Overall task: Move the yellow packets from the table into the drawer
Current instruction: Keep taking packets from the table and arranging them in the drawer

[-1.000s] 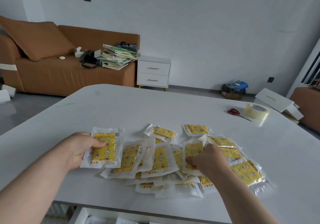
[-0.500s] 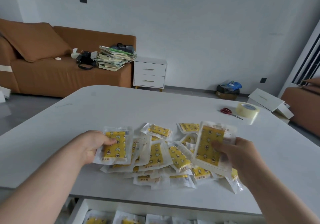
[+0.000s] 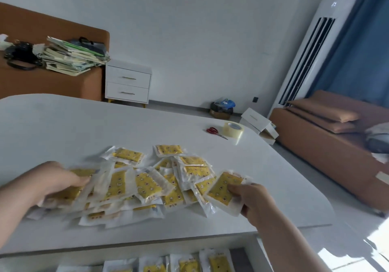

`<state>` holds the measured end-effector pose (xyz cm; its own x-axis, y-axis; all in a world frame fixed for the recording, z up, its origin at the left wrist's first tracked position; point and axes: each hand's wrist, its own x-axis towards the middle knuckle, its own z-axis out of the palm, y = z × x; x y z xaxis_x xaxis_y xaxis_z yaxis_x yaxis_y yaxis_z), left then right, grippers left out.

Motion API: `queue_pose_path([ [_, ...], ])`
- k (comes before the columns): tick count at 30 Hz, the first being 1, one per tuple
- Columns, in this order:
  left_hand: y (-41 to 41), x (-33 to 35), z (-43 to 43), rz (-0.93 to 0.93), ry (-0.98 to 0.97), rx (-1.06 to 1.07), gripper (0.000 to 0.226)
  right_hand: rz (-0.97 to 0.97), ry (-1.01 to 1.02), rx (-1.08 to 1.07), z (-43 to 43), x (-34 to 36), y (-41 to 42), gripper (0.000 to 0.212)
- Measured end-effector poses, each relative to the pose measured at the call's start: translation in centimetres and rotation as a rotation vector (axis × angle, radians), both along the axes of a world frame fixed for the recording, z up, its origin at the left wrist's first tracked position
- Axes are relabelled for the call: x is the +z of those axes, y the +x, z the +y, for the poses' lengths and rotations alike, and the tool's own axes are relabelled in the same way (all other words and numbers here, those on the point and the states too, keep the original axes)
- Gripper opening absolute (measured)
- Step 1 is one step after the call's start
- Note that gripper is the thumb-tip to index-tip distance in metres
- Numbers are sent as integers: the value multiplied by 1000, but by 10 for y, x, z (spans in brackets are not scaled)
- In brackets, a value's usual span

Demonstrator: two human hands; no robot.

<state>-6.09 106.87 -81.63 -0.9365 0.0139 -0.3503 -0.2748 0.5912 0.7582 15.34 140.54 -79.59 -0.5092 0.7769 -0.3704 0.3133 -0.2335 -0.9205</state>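
Note:
A heap of yellow packets (image 3: 147, 179) in clear wrappers lies on the white table (image 3: 105, 124) in front of me. My right hand (image 3: 250, 200) grips one yellow packet (image 3: 223, 189) at the heap's right edge, tilted and just above the tabletop. My left hand (image 3: 54, 181) pinches another yellow packet (image 3: 69, 189) at the heap's left side; it is blurred. Below the table's near edge the open drawer (image 3: 250, 250) shows a row of several packets (image 3: 216, 261) lying inside.
Red-handled scissors (image 3: 214, 131) and a roll of clear tape (image 3: 233, 129) lie at the table's far right. Beyond stand a brown sofa with stacked papers (image 3: 73, 54), a white nightstand (image 3: 127, 84) and a tall white air conditioner (image 3: 315, 46).
The view has swung right and down, showing more of the drawer. My right hand has lowered its packet toward the table's near right. My left hand keeps its packet and moves, blurred.

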Motion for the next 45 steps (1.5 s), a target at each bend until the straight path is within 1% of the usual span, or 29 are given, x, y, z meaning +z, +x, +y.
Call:
queue_pose_path([
  [2,-3,-5,-2,-10,1,9,55,3,-21,3,-1,-11,-5,21],
  [4,10,5,0,24,0,12,46,-16,2,2,-3,-19,-10,19],
  [6,17,11,3,59,-16,5,38,-109,113,1,-5,-27,-15,19],
  [9,19,12,3,57,-16,-18,35,-299,309,68,-14,-30,-21,17],
  [12,16,10,3,52,-46,-33,41,-392,442,123,-23,-26,-30,15],
  [15,13,10,3,59,-92,-52,59,-370,483,111,-28,-29,-40,24],
  [17,11,8,1,42,-100,-58,66,-322,470,85,-33,-33,-44,28],
  [20,8,5,-1,18,-81,-56,72,-305,490,105,-38,-36,-47,26],
  [23,5,4,-2,-15,-43,-63,79,-261,468,109,-40,-38,-53,38],
  [25,4,4,-2,-19,-52,-76,79,-204,457,106,-41,-39,-55,44],
  [27,4,4,-2,-17,-71,-74,78,-159,474,102,-39,-42,-56,39],
  [29,3,5,-1,-1,-90,-71,74,-136,489,58,-35,-42,-55,27],
  [31,3,4,-1,1,-86,-67,66,-75,445,-9,-29,-43,-55,16],
  [33,3,4,-1,1,-72,-69,57,13,377,-70,-26,-43,-52,11],
  [36,3,4,-4,-14,-57,-68,66,79,296,-145,-24,-42,-52,9],
  [38,3,7,-5,-10,-77,-62,66,76,256,-182,-21,-41,-54,9],
  [40,6,11,-5,-16,-76,-58,67,59,185,-194,-18,-41,-56,14],
  [42,9,14,-3,-14,-31,-45,73,39,120,-151,-15,-43,-60,22],
  [45,11,17,1,12,26,-32,78,19,120,-79,-20,-41,-61,44],
])
